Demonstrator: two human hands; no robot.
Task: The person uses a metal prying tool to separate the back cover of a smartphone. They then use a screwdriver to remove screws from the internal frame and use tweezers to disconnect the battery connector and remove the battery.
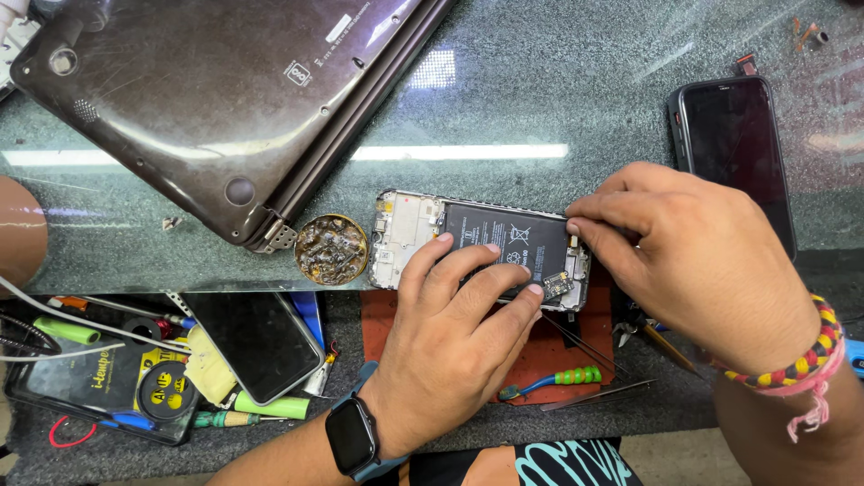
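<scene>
An upturned laptop [225, 99] lies well beyond the fingers. The opened phone [481, 252] rests flat on the surface [540, 108]; the left hand [450, 333] spreads its fingers [472, 270] over the battery, pressing down. The right hand [693, 252] arches, fingers pinched together at the phone's right edge.

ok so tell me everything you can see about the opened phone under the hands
The opened phone lies flat, back cover off, on the glossy dark stone counter, long side across the view. A black battery fills its middle; the silvery frame shows at its left end, and a small circuit piece sits near the lower right corner. The left hand rests its fingers on the battery, and the right hand touches the right end with its fingertips. A round tin of grimy residue sits just left of it.
</scene>
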